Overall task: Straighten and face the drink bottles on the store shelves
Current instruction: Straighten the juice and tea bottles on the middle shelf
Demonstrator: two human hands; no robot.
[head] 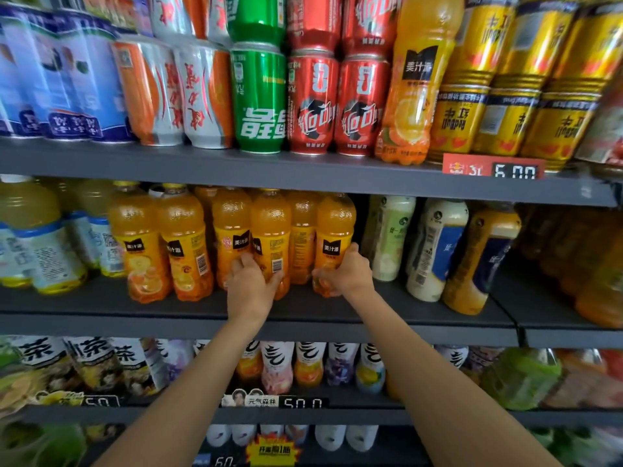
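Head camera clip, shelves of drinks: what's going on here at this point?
A person is facing orange juice bottles on the middle shelf. The left hand grips the lower part of one orange juice bottle whose barcode side is turned outward, and the right hand grips the neighbouring juice bottle, whose black logo faces forward. Both bottles stand upright near the shelf's front edge. Cans fill the shelf above.

Head view, facing shelves (303, 170) closely, angled downward

Red price tag (493, 169) reading 6.00 on shelf edge; yellow promo sticker (271, 450) below, text possibly blurred.
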